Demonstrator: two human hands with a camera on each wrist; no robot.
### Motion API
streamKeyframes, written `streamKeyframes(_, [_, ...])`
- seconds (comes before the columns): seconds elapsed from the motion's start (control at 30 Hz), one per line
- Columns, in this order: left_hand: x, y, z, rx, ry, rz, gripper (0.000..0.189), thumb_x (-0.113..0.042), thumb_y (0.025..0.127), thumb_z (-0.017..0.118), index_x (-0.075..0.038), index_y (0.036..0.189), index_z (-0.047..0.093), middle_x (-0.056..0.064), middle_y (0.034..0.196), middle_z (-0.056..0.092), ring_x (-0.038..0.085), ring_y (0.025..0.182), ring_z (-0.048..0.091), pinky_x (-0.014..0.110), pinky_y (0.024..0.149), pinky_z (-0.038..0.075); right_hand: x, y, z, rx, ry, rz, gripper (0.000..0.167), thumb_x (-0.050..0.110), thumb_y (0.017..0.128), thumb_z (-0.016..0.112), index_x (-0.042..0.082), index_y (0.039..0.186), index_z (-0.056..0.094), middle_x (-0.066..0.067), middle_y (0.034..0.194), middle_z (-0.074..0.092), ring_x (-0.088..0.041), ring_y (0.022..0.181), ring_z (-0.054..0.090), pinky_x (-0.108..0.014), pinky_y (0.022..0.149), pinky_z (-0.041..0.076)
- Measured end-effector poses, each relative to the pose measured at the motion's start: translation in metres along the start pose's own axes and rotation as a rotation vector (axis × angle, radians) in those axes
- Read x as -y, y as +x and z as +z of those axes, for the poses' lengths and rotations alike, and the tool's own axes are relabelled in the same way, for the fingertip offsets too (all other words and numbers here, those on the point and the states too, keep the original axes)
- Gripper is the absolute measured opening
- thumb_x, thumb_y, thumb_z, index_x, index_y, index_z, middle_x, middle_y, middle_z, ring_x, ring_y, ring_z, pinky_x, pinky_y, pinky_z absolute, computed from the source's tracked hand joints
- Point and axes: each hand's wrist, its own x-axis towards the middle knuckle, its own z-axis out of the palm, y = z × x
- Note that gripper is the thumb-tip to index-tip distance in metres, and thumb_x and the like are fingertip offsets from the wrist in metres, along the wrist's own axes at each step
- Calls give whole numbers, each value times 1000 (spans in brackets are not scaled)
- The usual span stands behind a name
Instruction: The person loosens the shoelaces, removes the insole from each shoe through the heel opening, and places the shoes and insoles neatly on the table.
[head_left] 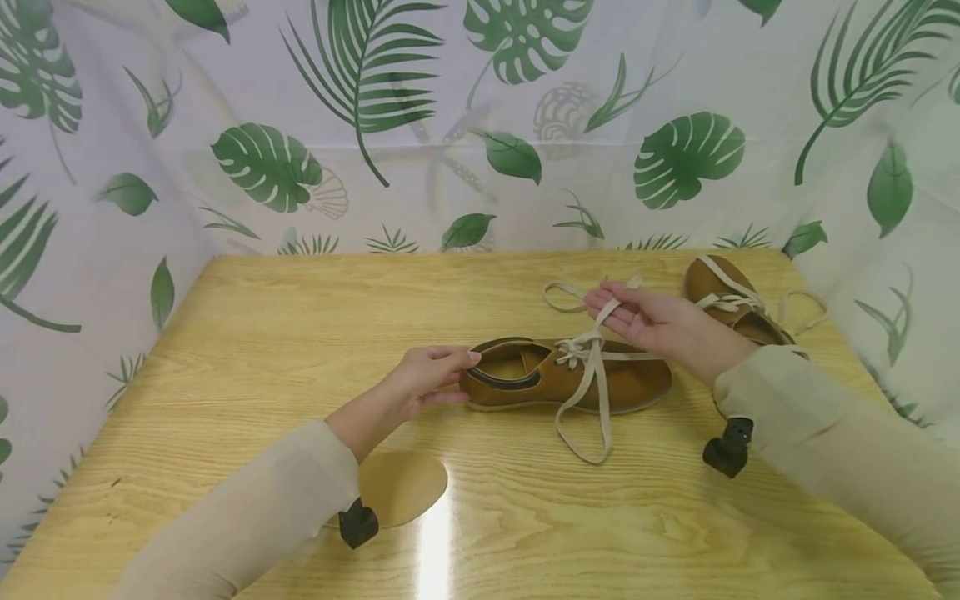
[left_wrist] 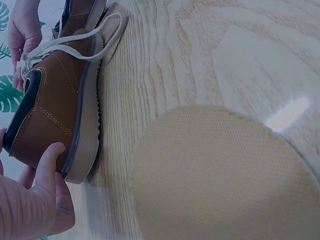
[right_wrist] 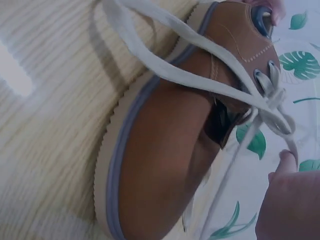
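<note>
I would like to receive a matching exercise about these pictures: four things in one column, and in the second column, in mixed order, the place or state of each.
1. Left hand
2. Right hand
3. Flat tan piece
4. Farther shoe

A. near the back right corner of the table
B. holding a pale shoelace
C. at the heel of the nearer shoe
D. partly hidden by the left sleeve in the head view

Right pairs: 1-C, 2-B, 3-D, 4-A
</note>
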Motion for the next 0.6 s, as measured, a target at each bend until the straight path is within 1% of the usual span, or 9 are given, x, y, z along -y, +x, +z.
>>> streamKeyframes(0.07, [0,0,0,-2,-1,-2,46,-19,88,67,-5,130,55,12,146,37,34,135,35,30,84,58,4,-1,-2,7,30,-8,20,7,98,45,2,116,54,-25,92,68,-24,118,56,-29,106,41])
streamKeyframes(0.13, [0,0,-1,-2,1,1,46,-19,88,67,-4,130,55,13,146,38,34,135,35,29,84,58,9,-2,-3,15,54,-9,19,8,99,44,-1,109,57,-26,92,68,-28,110,61,-29,104,45])
streamKeyframes(0.2, [0,0,-1,-2,0,3,46,-19,88,67,-4,130,54,13,145,38,34,135,35,29,84,58,14,-3,-5,24,64,-13,22,8,100,42,-5,101,60,-27,92,68,-30,102,65,-30,101,47])
streamKeyframes(0.23, [0,0,-1,-2,-2,5,46,-19,88,67,-4,130,54,13,145,38,34,135,35,30,84,58,16,-3,-5,28,72,-13,24,9,100,41,-6,98,60,-27,92,68,-31,102,65,-30,100,48])
streamKeyframes(0.3, [1,0,-1,-1,-3,9,46,-18,88,67,-3,130,54,13,145,37,34,135,35,30,85,58,20,-3,-7,32,90,-12,26,9,100,40,-8,97,60,-28,93,67,-29,108,62,-29,100,48])
streamKeyframes(0.37, [1,-1,-2,1,-6,12,46,-18,88,67,-3,130,54,13,146,37,34,135,34,31,86,57,24,-4,-9,29,112,-13,25,9,100,40,-6,105,59,-27,97,67,-22,118,56,-28,100,48])
streamKeyframes(0.43, [1,-2,-2,5,-7,17,47,-18,88,67,-3,130,54,14,146,36,35,135,34,32,87,57,28,-4,-11,21,153,-11,27,9,100,40,3,120,57,-25,101,67,-14,126,47,-25,100,48])
streamKeyframes(0.53, [2,-1,-1,14,-11,22,47,-18,88,67,-3,130,54,13,146,36,35,135,34,33,88,56,35,-6,-15,7,212,-17,40,10,100,41,18,139,45,-23,106,67,-10,128,44,-24,100,47])
streamKeyframes(0.6, [2,-1,-1,16,-13,23,47,-18,88,67,-2,130,54,13,146,36,35,136,33,33,88,57,40,-7,-18,1,243,-17,48,10,100,41,25,146,35,-22,109,66,-9,129,43,-24,100,47])
